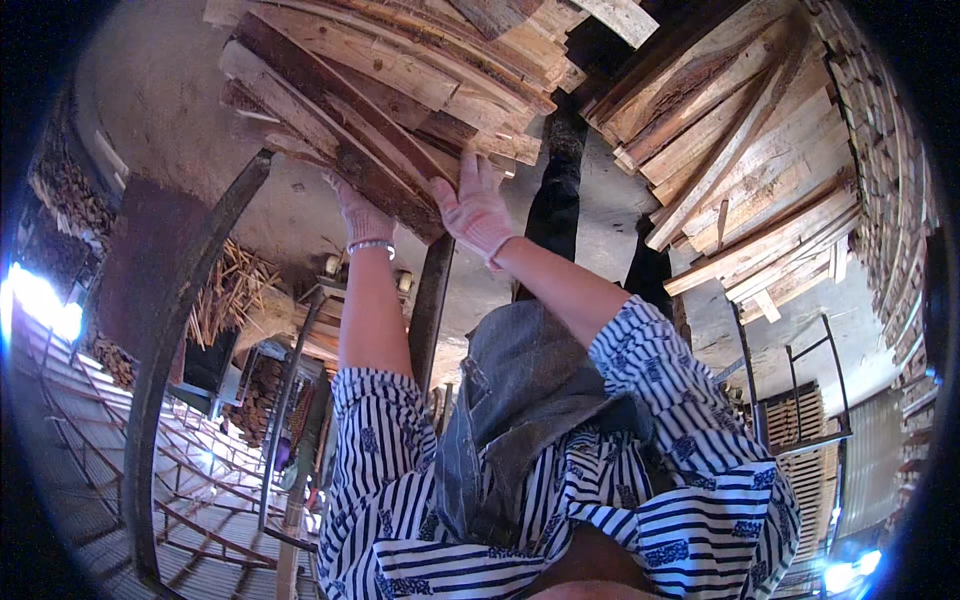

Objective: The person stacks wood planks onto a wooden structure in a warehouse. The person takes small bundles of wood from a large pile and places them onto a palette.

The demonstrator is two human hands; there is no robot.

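Rough brown wood, a pair of long planks (350, 150), slants across the near left edge of a stack of pale boards (420, 75). The right hand (477, 207), gloved, sets its thumb and somewhat spread fingers against the planks' near end. The left hand (364, 215) reaches beneath; whether its hidden fingers grip, I cannot tell.

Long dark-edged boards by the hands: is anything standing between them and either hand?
Nothing visible, apart from the pale gloves. The right hand is against the near end of the boards; the left hand is at their lower edge, its fingers partly hidden. The wood pile lies beyond.
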